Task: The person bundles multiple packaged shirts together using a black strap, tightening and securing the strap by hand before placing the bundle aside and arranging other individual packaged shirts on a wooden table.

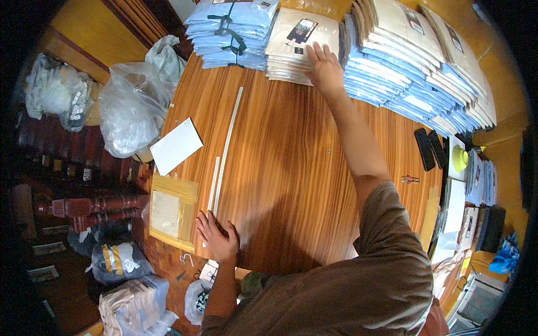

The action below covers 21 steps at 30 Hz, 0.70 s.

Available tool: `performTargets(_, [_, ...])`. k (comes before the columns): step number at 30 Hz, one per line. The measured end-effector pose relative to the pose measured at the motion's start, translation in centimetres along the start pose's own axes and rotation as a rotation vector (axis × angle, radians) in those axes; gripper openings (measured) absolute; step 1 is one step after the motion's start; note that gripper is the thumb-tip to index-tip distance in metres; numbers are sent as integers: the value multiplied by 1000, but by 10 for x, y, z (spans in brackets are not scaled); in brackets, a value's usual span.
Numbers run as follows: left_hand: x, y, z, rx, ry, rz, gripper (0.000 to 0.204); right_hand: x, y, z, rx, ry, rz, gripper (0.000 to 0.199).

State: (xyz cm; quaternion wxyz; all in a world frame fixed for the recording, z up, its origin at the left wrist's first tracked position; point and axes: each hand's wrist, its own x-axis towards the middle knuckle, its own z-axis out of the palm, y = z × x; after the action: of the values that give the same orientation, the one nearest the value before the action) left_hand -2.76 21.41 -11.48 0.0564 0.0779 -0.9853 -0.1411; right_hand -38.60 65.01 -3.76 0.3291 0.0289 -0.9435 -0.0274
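My right hand [324, 68] reaches far across the wooden table [291, 168] and lies flat on a stack of beige packaged garments [291, 53], fingers spread. My left hand [217, 238] rests palm down on the near left edge of the table, fingers apart, touching the near end of a long white strip [227, 143]. A shorter white strip [213, 182] lies beside it. Neither hand grips anything.
Stacks of light blue and beige packaged garments [414, 61] fill the far and right side, another blue stack [230, 33] far left. A white sheet [176, 145] and yellow envelope [172, 213] lie at the left edge. Two black phones [430, 147], plastic bags [131, 106] on the floor.
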Motion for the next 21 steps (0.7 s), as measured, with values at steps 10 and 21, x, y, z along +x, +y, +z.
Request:
performTargets(10, [-11, 3, -16, -200, -112, 156, 122, -91, -147, -164, 165, -107, -212, 32])
performTargets(21, [45, 20, -62, 25, -54, 340, 85, -146, -190, -200, 1377, -456, 533, 24])
